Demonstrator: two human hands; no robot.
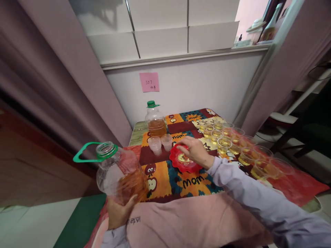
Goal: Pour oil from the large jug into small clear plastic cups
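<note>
My left hand [119,210] is wrapped round the lower side of a large clear plastic jug [126,172] part filled with amber liquid. The jug is tilted, its mouth is uncapped, and a green carry handle [86,151] sticks out from the neck. Over a red scalloped plate [178,163] with a picture on its base, my right hand [195,150] has its fingers curled together near the far rim. What lies between those fingers, if anything, is hidden. Just left of the plate stand two stacks of clear plastic cups [155,146], [167,143].
A second jug [156,125] with a green cap stands at the back of the table. Rows of plastic cups [248,155] holding yellow liquid fill the right side. A patterned tablecloth [160,175] covers the table, and a white wall [188,82] rises behind it.
</note>
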